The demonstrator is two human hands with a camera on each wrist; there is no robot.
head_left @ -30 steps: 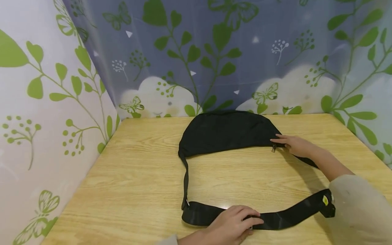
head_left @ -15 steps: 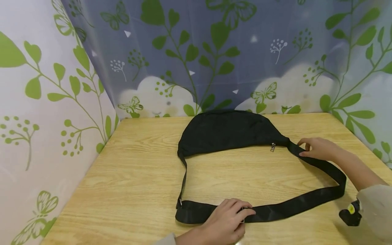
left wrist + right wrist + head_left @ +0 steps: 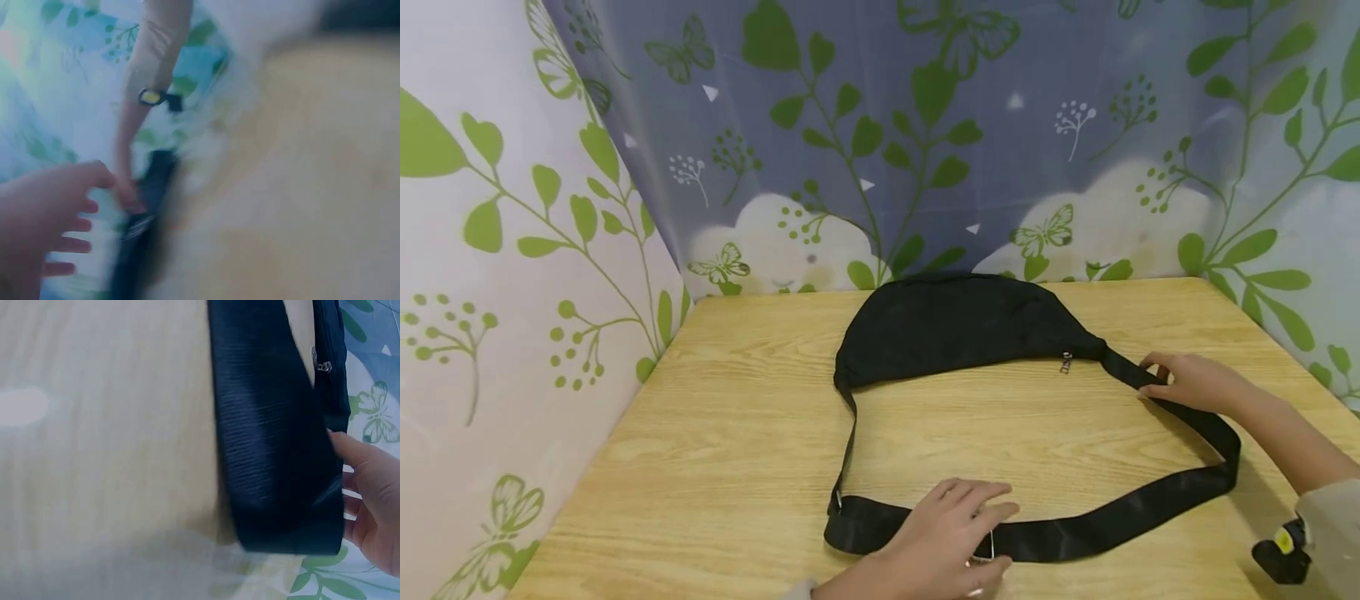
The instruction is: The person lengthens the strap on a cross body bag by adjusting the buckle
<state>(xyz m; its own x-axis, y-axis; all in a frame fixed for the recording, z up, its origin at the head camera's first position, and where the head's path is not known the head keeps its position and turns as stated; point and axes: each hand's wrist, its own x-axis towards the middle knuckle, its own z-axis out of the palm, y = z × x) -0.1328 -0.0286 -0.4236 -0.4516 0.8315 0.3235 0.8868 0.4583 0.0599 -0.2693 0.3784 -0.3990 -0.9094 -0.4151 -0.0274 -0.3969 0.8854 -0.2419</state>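
A black waist bag (image 3: 962, 329) lies flat at the back of the table, a metal zipper pull (image 3: 1066, 363) hanging at its lower right. Its wide black strap (image 3: 1105, 521) loops toward the front. My right hand (image 3: 1202, 385) pinches the strap just right of the bag; in the right wrist view the thumb (image 3: 353, 450) is at the strap's edge, other fingers partly hidden behind it. Over the front run of strap my left hand (image 3: 943, 533) spreads its fingers around a metal slider buckle (image 3: 991, 546). The blurred left wrist view shows those fingers apart from the strap (image 3: 134, 250).
The wood-grain table (image 3: 722, 433) meets a leaf-patterned cloth wall (image 3: 820, 167) behind the bag and another wall (image 3: 512, 275) at the left. A small black device with a yellow mark (image 3: 1283, 550) sits on the right sleeve.
The right hand has left the bag's right corner for the strap beside it and slid slightly down along it. My left hand's fingers have loosened and spread off the buckle.
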